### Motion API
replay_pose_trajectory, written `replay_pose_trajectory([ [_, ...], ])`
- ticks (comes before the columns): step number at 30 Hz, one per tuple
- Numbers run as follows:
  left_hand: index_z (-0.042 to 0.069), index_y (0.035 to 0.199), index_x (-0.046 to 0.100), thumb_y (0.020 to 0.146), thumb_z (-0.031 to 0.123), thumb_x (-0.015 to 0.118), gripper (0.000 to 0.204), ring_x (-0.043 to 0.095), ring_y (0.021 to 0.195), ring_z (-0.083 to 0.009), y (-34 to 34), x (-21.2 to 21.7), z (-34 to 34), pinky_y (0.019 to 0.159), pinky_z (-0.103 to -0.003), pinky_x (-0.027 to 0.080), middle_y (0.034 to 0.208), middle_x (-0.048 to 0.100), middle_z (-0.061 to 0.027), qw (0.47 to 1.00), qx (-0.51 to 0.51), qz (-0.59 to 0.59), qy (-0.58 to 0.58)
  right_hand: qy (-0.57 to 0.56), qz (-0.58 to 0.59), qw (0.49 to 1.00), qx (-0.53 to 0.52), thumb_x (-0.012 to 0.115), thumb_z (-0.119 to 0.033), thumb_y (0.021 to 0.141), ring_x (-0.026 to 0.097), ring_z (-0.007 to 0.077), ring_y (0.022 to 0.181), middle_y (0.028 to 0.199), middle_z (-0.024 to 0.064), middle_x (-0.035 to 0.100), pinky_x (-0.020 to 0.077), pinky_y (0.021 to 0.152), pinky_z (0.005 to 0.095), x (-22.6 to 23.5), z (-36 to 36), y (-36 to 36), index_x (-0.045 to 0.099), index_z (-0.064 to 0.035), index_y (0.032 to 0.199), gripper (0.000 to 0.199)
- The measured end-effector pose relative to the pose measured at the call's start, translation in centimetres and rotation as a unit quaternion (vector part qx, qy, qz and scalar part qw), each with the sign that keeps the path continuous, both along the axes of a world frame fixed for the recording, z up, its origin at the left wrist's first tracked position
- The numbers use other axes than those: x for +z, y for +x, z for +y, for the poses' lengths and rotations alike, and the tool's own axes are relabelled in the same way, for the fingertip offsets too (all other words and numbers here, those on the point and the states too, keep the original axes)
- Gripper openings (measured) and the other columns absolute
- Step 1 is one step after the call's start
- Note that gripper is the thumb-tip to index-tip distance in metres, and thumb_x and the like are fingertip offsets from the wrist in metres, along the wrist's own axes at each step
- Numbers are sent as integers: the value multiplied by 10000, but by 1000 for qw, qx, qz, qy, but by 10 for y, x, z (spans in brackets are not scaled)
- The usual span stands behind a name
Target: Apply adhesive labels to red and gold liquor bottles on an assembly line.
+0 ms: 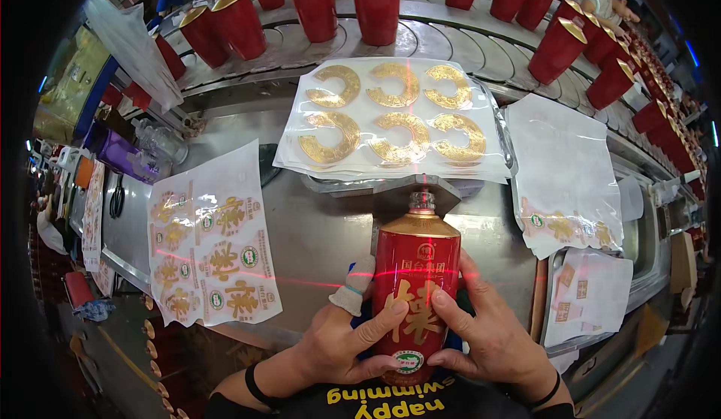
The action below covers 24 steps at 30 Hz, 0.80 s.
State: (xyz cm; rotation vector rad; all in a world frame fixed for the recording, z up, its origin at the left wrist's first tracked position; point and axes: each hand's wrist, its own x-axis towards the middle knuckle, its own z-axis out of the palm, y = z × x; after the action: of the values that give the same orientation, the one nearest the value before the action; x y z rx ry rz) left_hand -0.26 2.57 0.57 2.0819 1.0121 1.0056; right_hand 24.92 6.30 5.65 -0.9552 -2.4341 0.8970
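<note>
A red bottle (pixel 424 257) with a gold shoulder and a clear neck lies tilted toward me, its gold emblem and small green-white round label facing up. My left hand (pixel 349 336) grips its left side, the thumb on the gold emblem. A whitish cover sits on one finger of that hand. From the other side my right hand (pixel 492 333) holds the bottle, with its thumb on the emblem too. The bottle's neck is at a dark metal bracket (pixel 368 192); whether they touch I cannot tell. Thin red light lines cross the bottle.
Sheets of gold C-shaped stickers (pixel 398 134) lie beyond the bracket. Emblem sticker sheets (pixel 214 246) are at left, a mostly bare backing sheet (pixel 567 164) and another sheet (pixel 589 291) at right. Behind, a conveyor (pixel 428 43) carries several red bottles. A person (pixel 604 6) is at far right.
</note>
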Motion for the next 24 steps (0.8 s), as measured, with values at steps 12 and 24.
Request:
replay_pose_trajectory([
  [12, -65, 1515, 75, 963, 521, 504, 912, 473, 1289, -273, 10, 9, 17, 1070, -364, 369, 1460, 383, -236, 908, 7, -289, -304, -114, 84, 989, -37, 607, -477, 912, 358, 407, 1353, 1491, 297, 292, 273, 1121, 444, -16, 10, 4, 94, 74, 1504, 957],
  [24, -21, 1528, -17, 1028, 423, 396, 787, 354, 1379, -242, 23, 37, -1, 1118, -354, 291, 1521, 303, -186, 943, -28, -251, -216, -3, 139, 990, -7, 584, -435, 940, 358, 395, 1351, 1511, 271, 295, 270, 1124, 433, -2, -18, 9, 126, 34, 1523, 877],
])
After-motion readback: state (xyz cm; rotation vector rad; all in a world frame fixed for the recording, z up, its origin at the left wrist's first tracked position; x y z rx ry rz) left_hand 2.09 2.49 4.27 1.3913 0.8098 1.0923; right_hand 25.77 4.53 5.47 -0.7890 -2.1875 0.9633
